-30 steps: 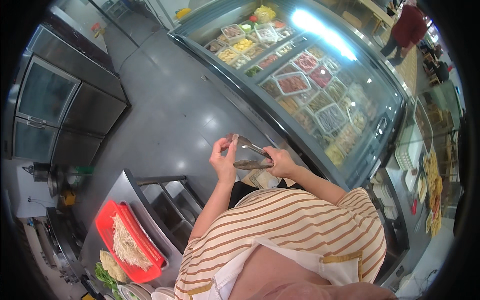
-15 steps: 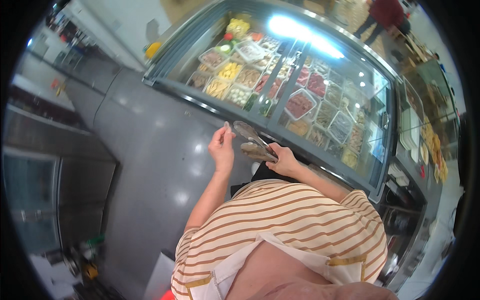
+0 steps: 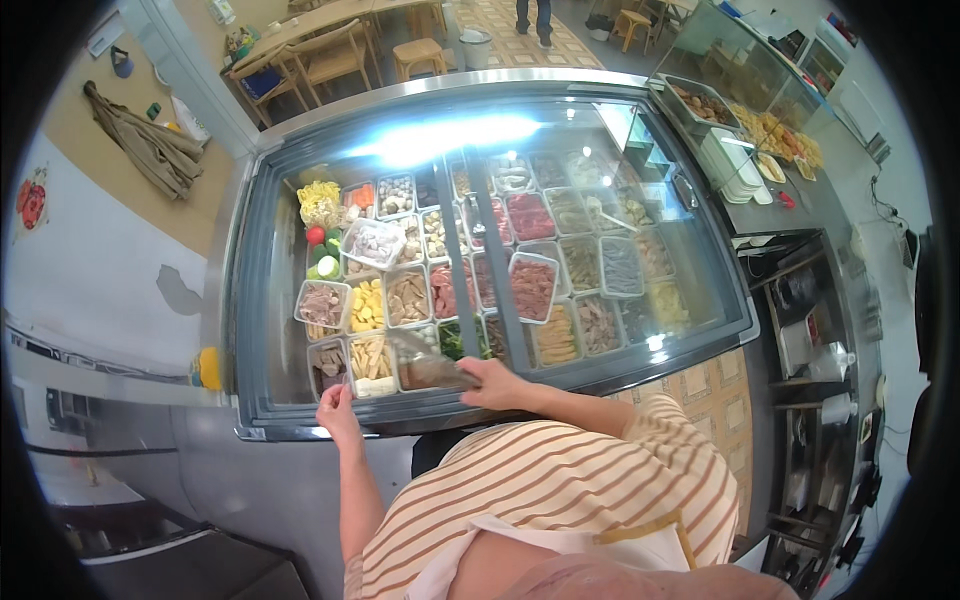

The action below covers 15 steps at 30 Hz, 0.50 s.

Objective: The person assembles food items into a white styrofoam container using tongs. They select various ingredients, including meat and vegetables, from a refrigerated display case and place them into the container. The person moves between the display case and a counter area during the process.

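Observation:
Near the front edge of a glass-topped display fridge [image 3: 640, 358], my right hand [image 3: 492, 386] is closed around metal tongs [image 3: 440, 368]. The tongs reach out to the left over the front row of tubs, smeared by motion. To their left, my left hand [image 3: 338, 410] is held in a pinch at the fridge's front rim. What sits between its fingertips, if anything, is too small to make out. Closest to that hand are a tub of greyish-brown slices [image 3: 328, 366] and a tub of pale yellow slices [image 3: 371, 360]. Dark leafy greens [image 3: 460, 340] lie just beyond the tongs.
Tubs of red meat [image 3: 532, 285], yellow chunks [image 3: 367, 304] and pale balls fill the fridge. A counter with white trays [image 3: 735, 168] and fried food [image 3: 775, 138] stands at right. Dark shelves [image 3: 800, 320] are below it. Wooden chairs [image 3: 340, 55] and a person's legs [image 3: 534, 18] show beyond.
My view has turned toward the fridge, and both hands are now at its front edge. The tongs have come over the tubs, still in my right hand.

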Each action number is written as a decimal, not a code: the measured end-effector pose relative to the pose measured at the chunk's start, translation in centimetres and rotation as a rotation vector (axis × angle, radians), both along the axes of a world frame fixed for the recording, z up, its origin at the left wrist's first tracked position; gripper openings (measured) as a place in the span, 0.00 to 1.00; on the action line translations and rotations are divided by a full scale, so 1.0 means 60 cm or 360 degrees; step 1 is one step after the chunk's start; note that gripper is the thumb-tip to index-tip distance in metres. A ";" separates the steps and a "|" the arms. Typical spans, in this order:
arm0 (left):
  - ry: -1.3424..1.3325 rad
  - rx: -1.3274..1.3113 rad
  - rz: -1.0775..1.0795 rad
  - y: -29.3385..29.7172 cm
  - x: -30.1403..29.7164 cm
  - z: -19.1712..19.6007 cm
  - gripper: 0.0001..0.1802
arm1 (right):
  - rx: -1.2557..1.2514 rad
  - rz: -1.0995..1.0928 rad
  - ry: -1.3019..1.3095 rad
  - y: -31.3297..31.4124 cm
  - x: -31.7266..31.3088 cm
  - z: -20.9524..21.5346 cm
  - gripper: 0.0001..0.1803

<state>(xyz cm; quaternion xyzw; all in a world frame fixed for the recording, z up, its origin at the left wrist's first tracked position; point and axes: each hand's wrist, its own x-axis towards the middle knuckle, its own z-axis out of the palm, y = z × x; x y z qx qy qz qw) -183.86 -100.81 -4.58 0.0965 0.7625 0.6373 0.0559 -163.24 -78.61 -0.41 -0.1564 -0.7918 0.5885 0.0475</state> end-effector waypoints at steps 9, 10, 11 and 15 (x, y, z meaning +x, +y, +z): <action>0.0159 -0.0593 -0.0312 0.061 -0.399 -0.149 0.08 | -0.0653 -0.1498 0.0002 -0.049 0.037 -0.007 0.18; 0.0078 -0.0648 -0.0385 0.085 -0.422 -0.158 0.08 | -0.0615 -0.1629 -0.0044 -0.070 0.035 -0.010 0.18; 0.0101 -0.0644 -0.0379 0.092 -0.443 -0.175 0.08 | -0.0590 -0.1654 -0.0113 -0.087 0.040 -0.014 0.19; 0.0136 -0.0657 -0.0432 0.115 -0.488 -0.220 0.07 | -0.0631 -0.1716 -0.0160 -0.142 0.005 -0.001 0.19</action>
